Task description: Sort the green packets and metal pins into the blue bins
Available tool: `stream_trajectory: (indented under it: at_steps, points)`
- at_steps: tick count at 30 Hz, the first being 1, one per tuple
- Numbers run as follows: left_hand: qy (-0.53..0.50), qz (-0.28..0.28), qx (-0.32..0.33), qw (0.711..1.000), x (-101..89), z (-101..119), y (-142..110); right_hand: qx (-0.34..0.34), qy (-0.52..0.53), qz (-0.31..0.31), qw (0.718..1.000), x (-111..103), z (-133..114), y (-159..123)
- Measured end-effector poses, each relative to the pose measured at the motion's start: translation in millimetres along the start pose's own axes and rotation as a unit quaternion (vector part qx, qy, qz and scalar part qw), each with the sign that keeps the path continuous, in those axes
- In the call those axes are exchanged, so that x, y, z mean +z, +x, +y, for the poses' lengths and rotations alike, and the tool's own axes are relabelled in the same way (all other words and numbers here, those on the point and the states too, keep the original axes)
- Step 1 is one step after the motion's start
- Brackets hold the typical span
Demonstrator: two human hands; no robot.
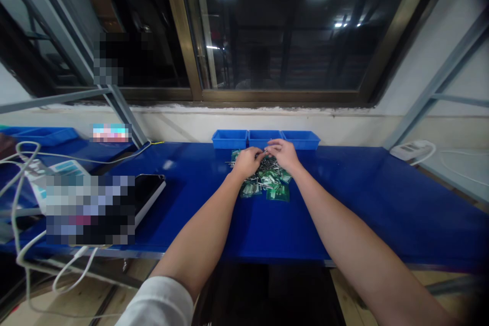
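My left hand and my right hand meet over a small heap on the blue worktable. Both have their fingers closed in a pinch, the fingertips almost touching. Whatever they grip is too small to make out. Under and around them lie thin metal pin-like pieces, loose and tangled. Small green-tinted clear plastic bags lie among the pieces, mostly on the near side. Part of the heap is hidden behind my hands.
Three blue plastic bins stand in a row against the wall, just behind the heap. Left on the table are a dark-screened device and white cables. A white power strip lies at the right. Grey metal posts rise at both sides.
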State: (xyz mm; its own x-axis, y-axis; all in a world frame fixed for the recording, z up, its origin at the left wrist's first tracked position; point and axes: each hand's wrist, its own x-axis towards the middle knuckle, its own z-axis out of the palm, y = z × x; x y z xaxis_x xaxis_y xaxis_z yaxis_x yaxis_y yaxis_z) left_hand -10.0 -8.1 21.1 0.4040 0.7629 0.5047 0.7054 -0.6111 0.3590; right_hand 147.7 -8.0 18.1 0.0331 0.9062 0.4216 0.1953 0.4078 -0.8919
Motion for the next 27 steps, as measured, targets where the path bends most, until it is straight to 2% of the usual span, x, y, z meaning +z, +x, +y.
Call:
stream_trajectory:
  at_steps: [8, 12, 18, 23, 27]
  points:
    - [0.019, 0.03, -0.003, 0.999, 1.3, -3, 0, -0.014, -0.058, -0.017, 0.998, -3, 1, -2]
    - [0.021, 0.03, -0.008, 0.999, 1.3, -4, 0, 0.01, -0.034, -0.023, 0.999, -4, -1, -3]
    - [0.013, 0.039, -0.025, 0.999, 3.8, -6, 1, 0.014, -0.02, 0.017, 1.0, -7, 2, 0]
    - [0.028, 0.048, -0.082, 0.995, 6.3, -13, 1, -0.007, -0.133, 0.076, 0.988, -22, 9, 4]
    - [0.048, 0.031, -0.102, 0.993, 5.6, -15, 1, 0.007, -0.272, 0.095, 0.958, -35, 15, 6]
